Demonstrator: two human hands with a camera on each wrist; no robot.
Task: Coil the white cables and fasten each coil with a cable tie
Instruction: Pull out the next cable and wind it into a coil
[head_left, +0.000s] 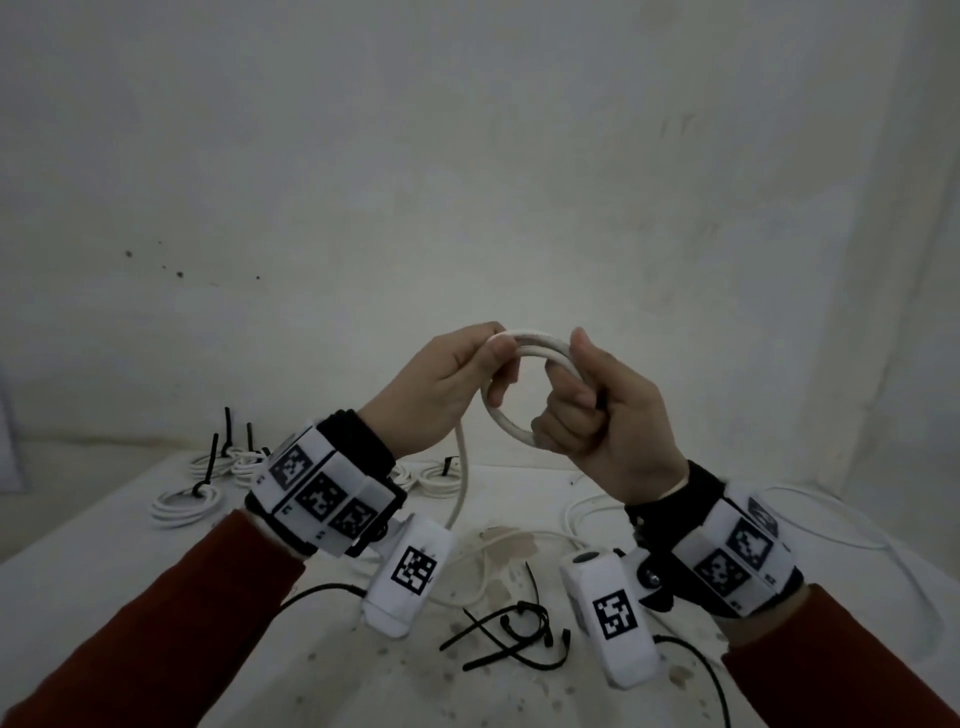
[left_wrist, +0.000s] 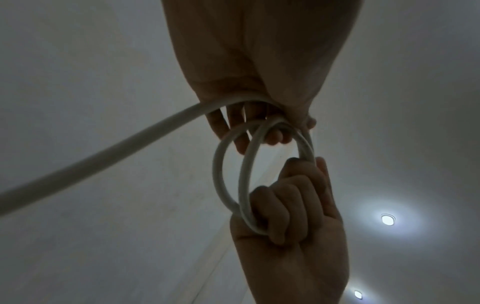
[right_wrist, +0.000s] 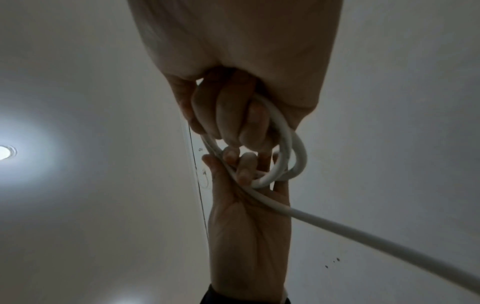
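- both hands are raised above the table (head_left: 130, 561), in front of a pale wall (head_left: 467, 156), and hold one white cable (head_left: 524, 345) between them.
- the cable makes a small coil of about two turns, in the air, well above the table.
- the left hand (head_left: 441, 384) pinches the top left of the coil; the thumb lies over the cable and the fingers (left_wrist: 275, 137) curl through the ring from behind.
- the right hand (head_left: 608, 415) grips the right side of the coil; its fingers (left_wrist: 285, 207) are curled tight and pressed together around both turns, thumb pointing up.
- the free end of the cable hangs down from the left hand to the table, passing beside the left wrist.
- loose black ties (head_left: 514, 631) lie on the table under the hands, crossing each other.
- finished coils (head_left: 187, 501), each with a black tie, lie at the far left of the table.
- more loose white cable (head_left: 852, 530) lies at the right side of the table.
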